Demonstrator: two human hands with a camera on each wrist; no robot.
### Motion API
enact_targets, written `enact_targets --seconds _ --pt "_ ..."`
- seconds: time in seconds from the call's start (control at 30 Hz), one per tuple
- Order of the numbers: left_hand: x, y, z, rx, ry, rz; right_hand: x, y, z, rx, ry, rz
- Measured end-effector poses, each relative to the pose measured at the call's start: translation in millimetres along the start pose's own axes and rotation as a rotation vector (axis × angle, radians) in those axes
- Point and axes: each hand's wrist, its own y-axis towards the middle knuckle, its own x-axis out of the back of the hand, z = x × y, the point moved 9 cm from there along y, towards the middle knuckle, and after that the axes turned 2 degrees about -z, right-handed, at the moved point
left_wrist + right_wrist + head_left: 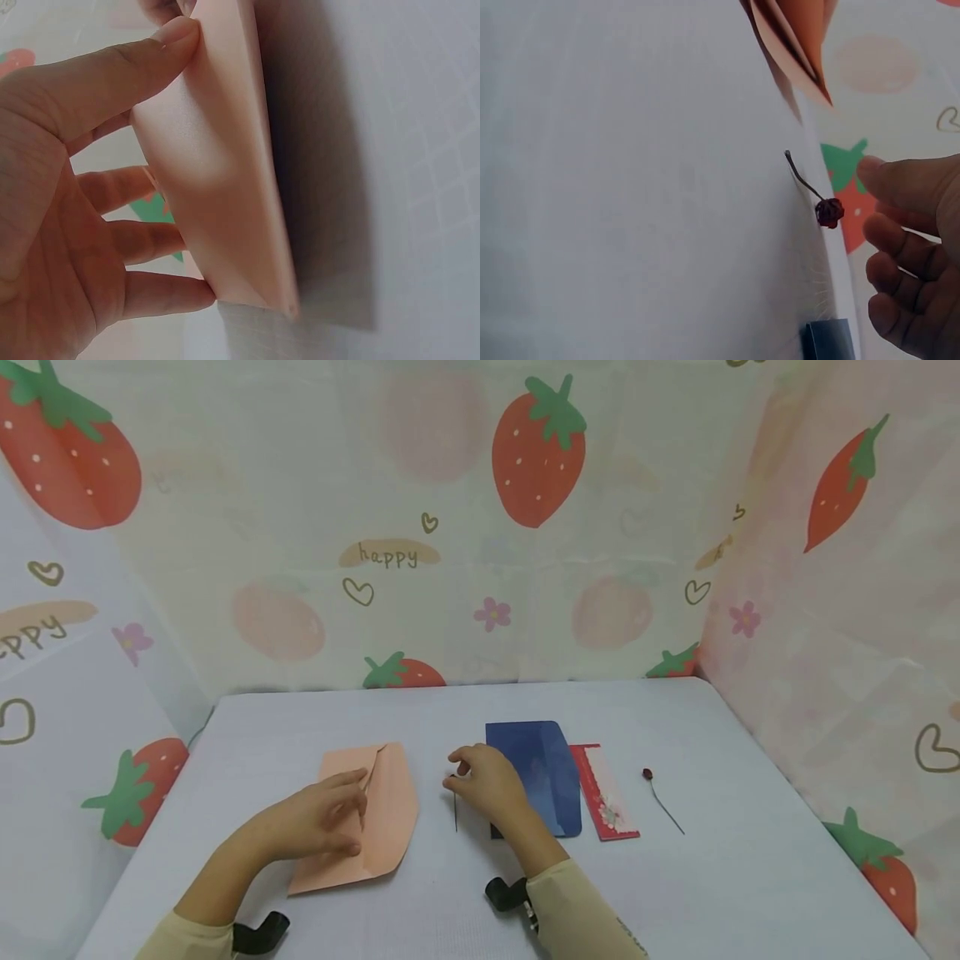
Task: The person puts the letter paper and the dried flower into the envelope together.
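My left hand (318, 818) grips a peach-pink paper envelope (393, 827) on the left of the table. In the left wrist view the thumb lies on one face of the envelope (217, 150), with the fingers along its other side. My right hand (487, 781) hovers over a small dried rose (829, 213), dark red on a thin stem. The right wrist view shows a gap between the rose and the loosely bent fingers of the right hand (919, 247). In the head view the right hand partly covers the rose.
A dark blue envelope (558, 777) lies just right of the right hand. Beside it is a red and pink card (603, 797) with a flower print. Further right lies a second dried rose (648, 774). Strawberry-printed sheets (450, 485) surround the white table (720, 893).
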Motion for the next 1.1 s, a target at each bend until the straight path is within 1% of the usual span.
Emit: enact_targets --seconds 0.13,0.23,0.37,0.5,0.67,0.93,1.1 --pt "-0.3 0.3 0.4 0.006 -0.003 0.0 -2 -1.4 -6 -0.04 0.014 0.008" --pt "0.4 0.0 -1.4 -0.008 -0.005 -0.003 -4 -2.2 -10 -0.06 0.021 0.024" --pt "0.9 0.2 -2.8 -0.012 -0.01 -0.003 -8 -3.1 -12 -0.07 0.014 0.044" --pt "0.2 0.8 -3.1 -0.003 -0.009 0.003 -10 -4.0 -11 -0.055 0.002 0.053" --pt "-0.8 1.0 -2.2 0.007 -0.009 0.01 -12 -4.5 -9 -0.038 -0.01 0.033" --pt "-0.2 -0.6 -1.5 0.004 -0.009 0.002 -13 -5.3 -14 -0.107 0.039 -0.006" --pt "1.1 -0.4 -2.8 -0.004 -0.01 -0.002 -11 -4.7 -17 -0.124 0.073 -0.034"
